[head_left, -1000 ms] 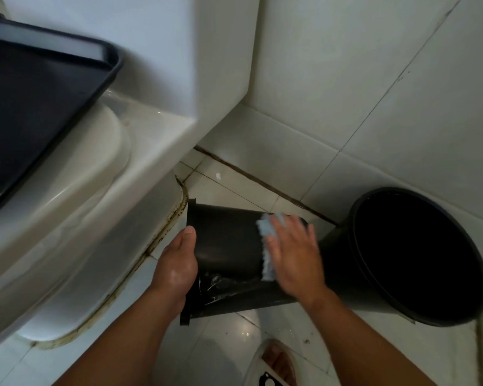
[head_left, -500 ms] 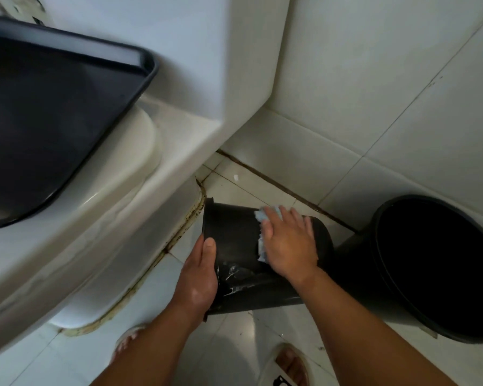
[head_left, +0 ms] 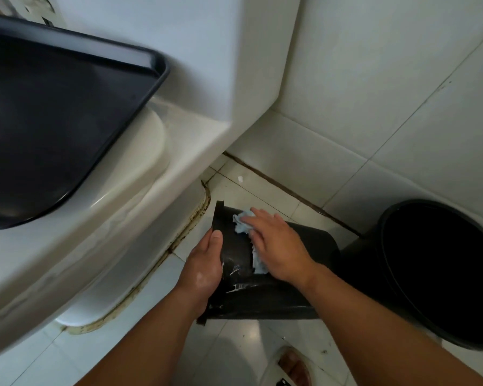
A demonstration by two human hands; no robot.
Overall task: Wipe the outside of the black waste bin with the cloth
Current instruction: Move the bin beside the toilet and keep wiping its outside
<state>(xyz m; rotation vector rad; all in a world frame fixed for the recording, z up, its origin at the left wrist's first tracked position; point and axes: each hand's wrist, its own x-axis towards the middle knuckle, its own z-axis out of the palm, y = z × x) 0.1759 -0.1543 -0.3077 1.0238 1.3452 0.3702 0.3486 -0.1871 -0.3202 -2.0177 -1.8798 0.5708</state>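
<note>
A black waste bin point(head_left: 273, 296) lies on its side on the white floor tiles, its open rim turned to the left toward the toilet. My left hand point(head_left: 204, 268) grips that rim, thumb on the outer wall. My right hand point(head_left: 276, 246) presses a crumpled pale blue cloth point(head_left: 243, 227) flat against the top of the bin's outer wall, fingers straight. Wet streaks shine on the wall below the cloth.
A white toilet point(head_left: 123, 213) with a black tray point(head_left: 53, 118) on its lid fills the left. A second black bin point(head_left: 441, 274) stands upright at the right by the tiled wall point(head_left: 388, 93). My sandalled foot point(head_left: 293, 366) shows at the bottom.
My right hand and the cloth have slid along the bin's wall toward the rim. My left hand keeps its hold on the rim. The camera has shifted, so the tray looks larger.
</note>
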